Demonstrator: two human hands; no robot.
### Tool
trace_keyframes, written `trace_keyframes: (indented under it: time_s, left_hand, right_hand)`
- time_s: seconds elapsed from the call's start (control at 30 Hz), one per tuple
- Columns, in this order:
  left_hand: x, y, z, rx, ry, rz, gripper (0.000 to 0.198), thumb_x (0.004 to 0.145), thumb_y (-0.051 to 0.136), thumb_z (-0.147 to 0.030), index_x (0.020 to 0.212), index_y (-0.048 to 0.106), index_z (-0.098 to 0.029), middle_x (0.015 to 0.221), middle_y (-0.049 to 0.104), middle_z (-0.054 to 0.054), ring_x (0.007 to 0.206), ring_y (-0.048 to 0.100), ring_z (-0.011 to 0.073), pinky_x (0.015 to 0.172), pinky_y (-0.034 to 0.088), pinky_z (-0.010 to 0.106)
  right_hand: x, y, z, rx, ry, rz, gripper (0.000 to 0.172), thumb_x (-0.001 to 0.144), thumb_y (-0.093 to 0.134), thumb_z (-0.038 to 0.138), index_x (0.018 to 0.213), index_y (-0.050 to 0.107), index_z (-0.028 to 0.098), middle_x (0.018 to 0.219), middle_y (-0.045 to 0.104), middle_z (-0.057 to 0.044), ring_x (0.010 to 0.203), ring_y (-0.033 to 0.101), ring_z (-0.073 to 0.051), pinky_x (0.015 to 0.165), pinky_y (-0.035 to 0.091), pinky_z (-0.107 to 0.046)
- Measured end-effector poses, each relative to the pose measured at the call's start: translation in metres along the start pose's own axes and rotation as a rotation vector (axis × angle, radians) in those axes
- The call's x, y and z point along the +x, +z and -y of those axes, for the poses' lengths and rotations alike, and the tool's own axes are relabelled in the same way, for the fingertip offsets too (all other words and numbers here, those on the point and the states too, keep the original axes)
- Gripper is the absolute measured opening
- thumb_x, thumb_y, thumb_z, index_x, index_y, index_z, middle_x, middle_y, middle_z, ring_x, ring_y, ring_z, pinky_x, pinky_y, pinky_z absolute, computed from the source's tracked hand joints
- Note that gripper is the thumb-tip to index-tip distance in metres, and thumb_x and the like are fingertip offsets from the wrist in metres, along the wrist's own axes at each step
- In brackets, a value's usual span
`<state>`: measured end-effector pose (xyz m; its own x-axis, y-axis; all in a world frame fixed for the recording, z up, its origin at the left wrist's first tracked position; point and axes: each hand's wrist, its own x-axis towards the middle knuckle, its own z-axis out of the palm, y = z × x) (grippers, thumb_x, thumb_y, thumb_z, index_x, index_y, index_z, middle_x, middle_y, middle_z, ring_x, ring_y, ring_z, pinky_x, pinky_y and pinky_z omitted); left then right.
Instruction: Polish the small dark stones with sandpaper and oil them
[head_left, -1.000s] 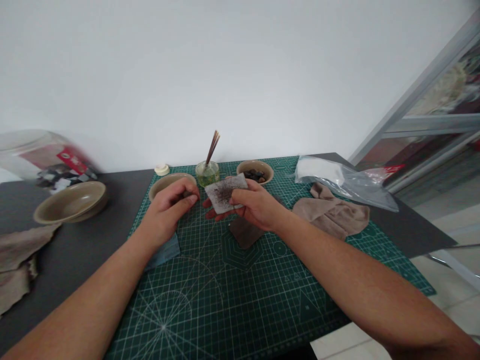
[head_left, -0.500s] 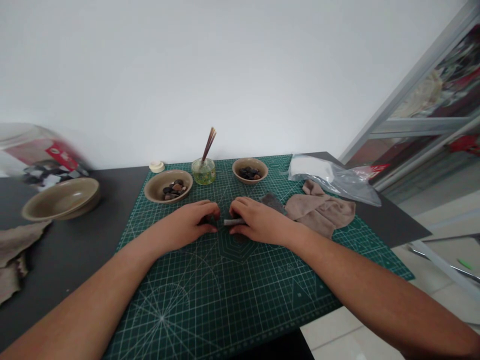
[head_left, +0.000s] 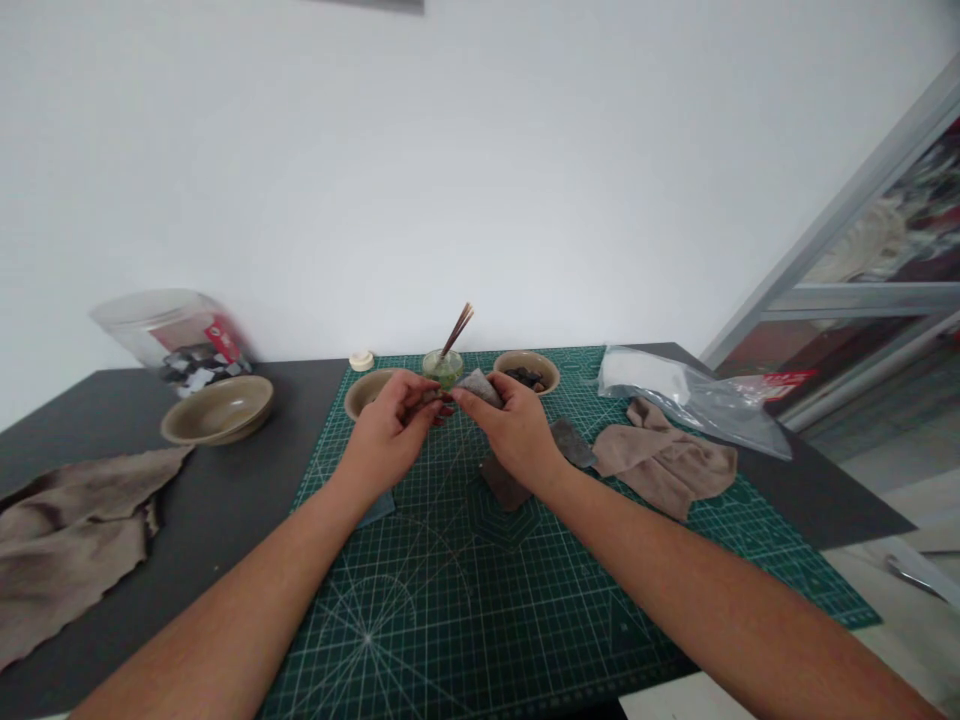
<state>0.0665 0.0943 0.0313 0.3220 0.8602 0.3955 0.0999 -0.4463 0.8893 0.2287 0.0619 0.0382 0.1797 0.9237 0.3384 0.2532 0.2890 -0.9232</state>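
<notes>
Work looked unfinished: right hand (head_left: 519,425) pinched pad (head_left: 478,384); left hand (head_left: 391,432) curled, hold unclear; stones (head_left: 525,378) lay in bowl (head_left: 553,374).

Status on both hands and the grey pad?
Right hand gripping grey pad. Left hand close beside it, contents unclear. Clear jar just beyond, possibly in the way.
</notes>
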Motion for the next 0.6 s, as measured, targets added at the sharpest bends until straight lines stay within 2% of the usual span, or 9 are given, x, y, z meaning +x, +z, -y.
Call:
trace_keyframes:
  time_s: [0.07, 0.13, 0.17, 0.23, 0.37, 0.6]
  left_hand:
    - [0.000, 0.000, 0.000, -0.034, -0.011, -0.001, 0.021, 0.086, 0.059, -0.026, 0.104, 0.049, -0.022, 0.096, 0.071, 0.004, 0.085, 0.071, 0.0180, 0.076, 0.059, 0.035]
    - [0.000, 0.000, 0.001, -0.031, -0.005, 0.005, 0.018, 0.086, 0.059, -0.025, 0.101, 0.050, -0.022, 0.096, 0.071, 0.004, 0.087, 0.070, 0.0180, 0.078, 0.058, 0.035]
    - [0.000, -0.001, 0.001, 0.011, 0.005, 0.004, 0.015, 0.086, 0.060, -0.026, 0.098, 0.052, -0.021, 0.095, 0.071, 0.004, 0.087, 0.070, 0.0179, 0.078, 0.058, 0.035]
    - [-0.001, -0.002, 0.001, 0.167, 0.033, -0.011, 0.011, 0.085, 0.064, -0.028, 0.090, 0.058, -0.020, 0.092, 0.070, 0.003, 0.084, 0.068, 0.0175, 0.076, 0.056, 0.033]
    - [-0.001, -0.004, -0.001, 0.403, 0.078, -0.037, 0.008, 0.083, 0.064, -0.027, 0.085, 0.065, -0.019, 0.086, 0.068, 0.003, 0.078, 0.065, 0.0170, 0.070, 0.053, 0.031]
    - [-0.003, -0.003, -0.007, 0.483, 0.061, -0.076, 0.008, 0.081, 0.064, -0.026, 0.084, 0.068, -0.019, 0.081, 0.070, 0.002, 0.074, 0.064, 0.0156, 0.067, 0.051, 0.028]
  right_hand:
    - [0.005, 0.005, -0.007, 0.198, 0.028, -0.027, 0.025, 0.076, 0.072, 0.041, 0.087, 0.063, 0.020, 0.075, 0.063, 0.001, 0.069, 0.056, -0.015, 0.062, 0.044, -0.028]
    - [0.008, 0.008, -0.012, 0.400, 0.068, -0.044, 0.034, 0.072, 0.075, 0.036, 0.101, 0.063, 0.022, 0.083, 0.067, 0.000, 0.074, 0.061, -0.016, 0.065, 0.050, -0.029]
    - [0.008, 0.009, -0.014, 0.475, 0.093, -0.042, 0.037, 0.071, 0.077, 0.034, 0.103, 0.063, 0.022, 0.085, 0.068, 0.000, 0.076, 0.062, -0.017, 0.067, 0.052, -0.031]
    - [0.008, 0.009, -0.015, 0.559, 0.138, -0.022, 0.032, 0.069, 0.078, 0.033, 0.096, 0.065, 0.021, 0.085, 0.068, 0.000, 0.077, 0.063, -0.017, 0.072, 0.055, -0.033]
    - [0.005, 0.009, -0.015, 0.568, 0.141, 0.017, 0.025, 0.067, 0.080, 0.031, 0.085, 0.066, 0.021, 0.082, 0.068, 0.001, 0.078, 0.063, -0.017, 0.078, 0.053, -0.033]
    - [-0.001, 0.006, -0.017, 0.430, 0.178, 0.070, 0.020, 0.071, 0.078, 0.033, 0.082, 0.071, 0.018, 0.077, 0.069, -0.001, 0.072, 0.060, -0.015, 0.071, 0.047, -0.029]
